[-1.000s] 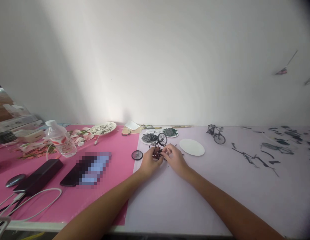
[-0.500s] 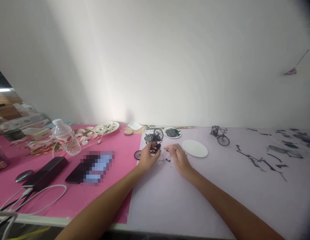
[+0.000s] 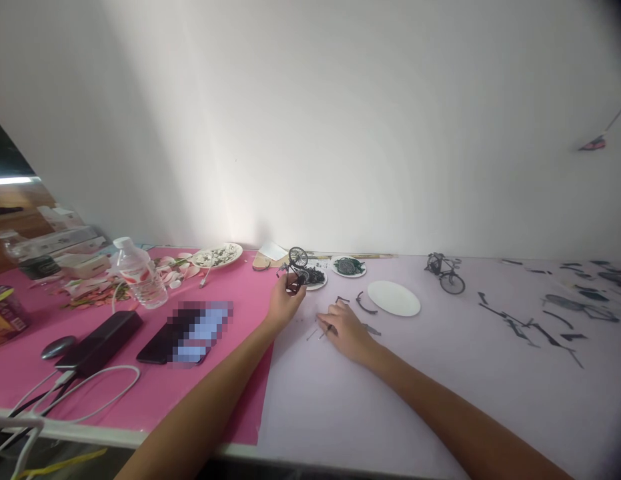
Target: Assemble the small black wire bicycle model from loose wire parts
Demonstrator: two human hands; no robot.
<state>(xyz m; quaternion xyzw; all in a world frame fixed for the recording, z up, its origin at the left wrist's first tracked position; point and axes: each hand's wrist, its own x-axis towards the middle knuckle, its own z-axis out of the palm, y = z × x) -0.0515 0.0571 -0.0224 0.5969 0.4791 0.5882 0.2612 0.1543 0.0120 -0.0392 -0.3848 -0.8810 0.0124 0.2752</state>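
My left hand [image 3: 284,305] is closed around a small black model bicycle [image 3: 298,257], with one spoked wheel sticking up above the fingers. It is held in front of a white plate [image 3: 324,283] piled with dark parts. My right hand [image 3: 349,330] is low over the pale table sheet, its fingers stretched down and slightly apart among tiny thin pieces [image 3: 311,335]. Nothing shows between those fingers. Just beyond them is a curved black strip [image 3: 366,305], and a flat dark part [image 3: 372,329] pokes out beside the hand.
A white oval plate [image 3: 394,298] and another with dark green parts [image 3: 349,267] stand further back. An assembled model bicycle [image 3: 446,273] and several loose black parts [image 3: 515,323] lie right. On the pink sheet are a phone [image 3: 163,340], a bottle [image 3: 140,277] and a black power block [image 3: 100,341].
My left hand has moved slightly left with the model bicycle, whose wheel now stands higher. My right hand has come down and nearer to me, over the tiny pieces.
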